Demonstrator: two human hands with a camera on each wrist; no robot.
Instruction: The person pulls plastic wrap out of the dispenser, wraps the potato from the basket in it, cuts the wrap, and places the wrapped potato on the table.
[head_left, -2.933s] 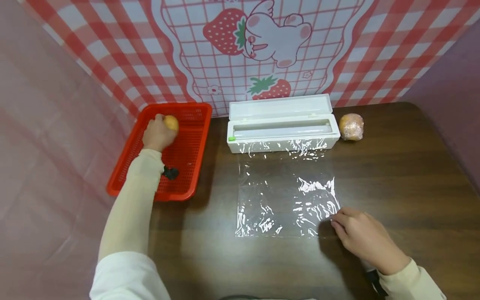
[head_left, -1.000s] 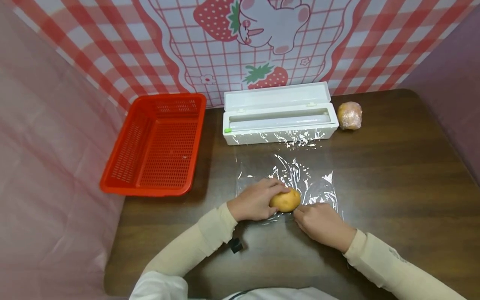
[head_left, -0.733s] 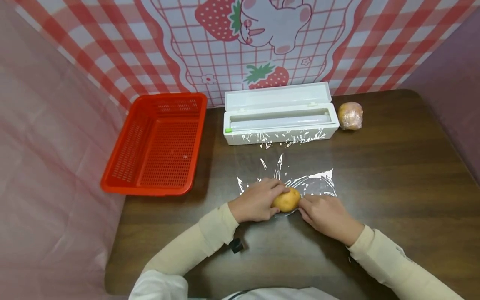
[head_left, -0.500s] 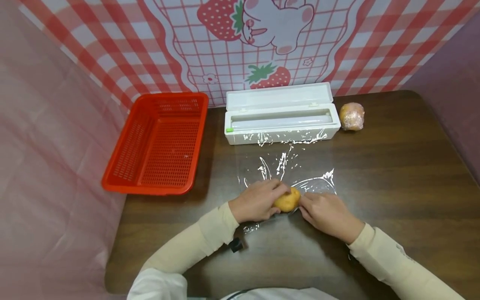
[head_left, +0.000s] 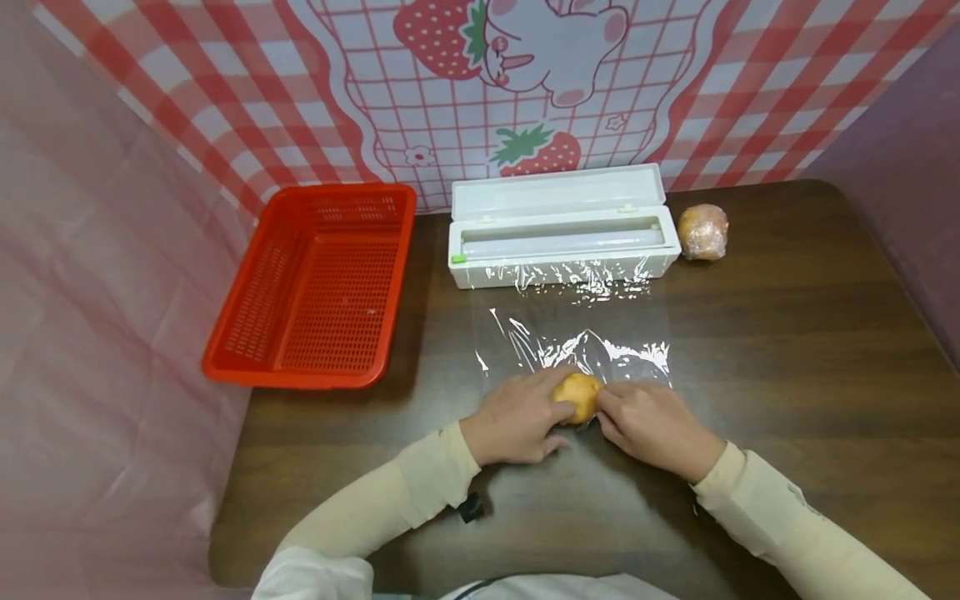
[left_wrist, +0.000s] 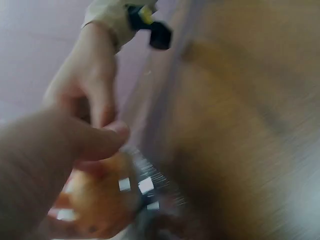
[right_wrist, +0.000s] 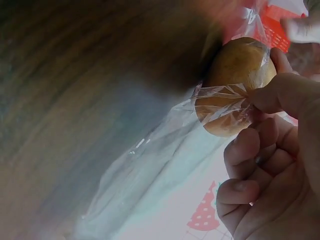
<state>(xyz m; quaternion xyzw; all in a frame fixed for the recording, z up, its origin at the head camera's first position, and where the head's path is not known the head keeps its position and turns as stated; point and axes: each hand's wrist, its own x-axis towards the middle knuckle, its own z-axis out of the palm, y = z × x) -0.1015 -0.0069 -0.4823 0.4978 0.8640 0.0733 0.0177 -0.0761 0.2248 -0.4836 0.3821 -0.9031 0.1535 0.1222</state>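
A yellow-brown potato point(head_left: 577, 393) sits on the near part of a clear sheet of cling film point(head_left: 510, 337) in the middle of the table. My left hand point(head_left: 513, 419) holds the potato from the left, one finger lying over its near side and the thumb lower, off it. From the right, my right hand point(head_left: 651, 423) pinches gathered film against the potato's end. In the right wrist view, film creases run across the potato point(right_wrist: 240, 65) to my right thumb and fingertip. The left wrist view is blurred, with the potato point(left_wrist: 100, 200) below my left hand.
A white cling film box point(head_left: 566, 271), its lid raised, stands at the back, film running out of it toward me. Right of it sits a round film-wrapped item point(head_left: 703, 233). A red plastic basket point(head_left: 330, 381) stands at the left by the curtain.
The potato has come from the red basket onto the film in my left hand. My right hand has moved left from the film's corner to the potato. Lately my left fingers have shifted on it.
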